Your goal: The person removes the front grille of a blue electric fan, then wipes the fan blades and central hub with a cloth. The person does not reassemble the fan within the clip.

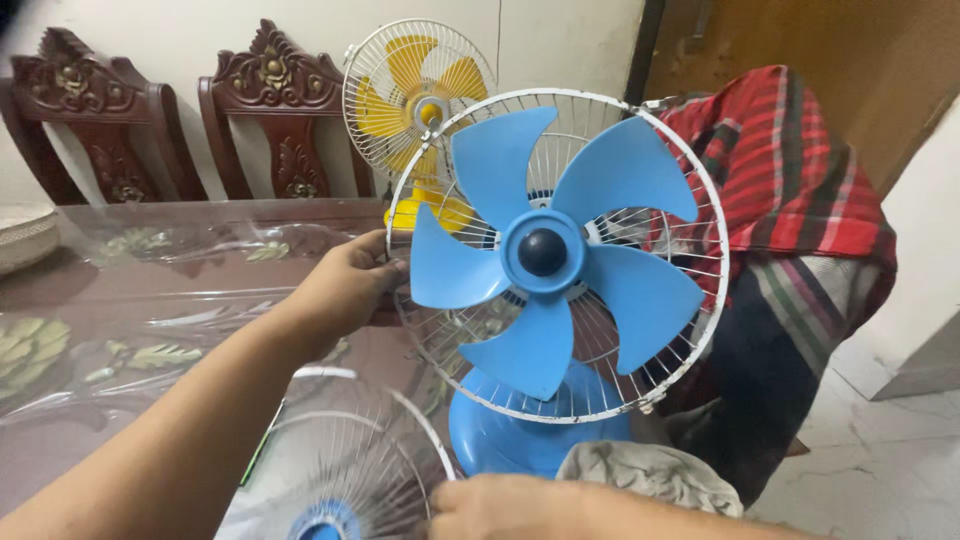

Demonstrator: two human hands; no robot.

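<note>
A blue table fan [545,255] stands on the table's near right corner, its front grille off and its five blue blades bare inside the white rear wire guard [700,215]. My left hand [345,285] grips the left rim of that guard. The detached front grille [350,460], white wire with a blue centre, lies flat on the table below. My right hand [510,505] is at the bottom edge, touching the grille's right rim beside a grey cloth [650,470]; whether it grips the grille cannot be made out.
A yellow fan [415,100] stands behind the blue one. The table [150,300] has a clear plastic cover with a leaf pattern. Two carved wooden chairs [275,110] line the far side. Red striped cloth [790,180] hangs at right. A pale woven bowl [20,235] sits far left.
</note>
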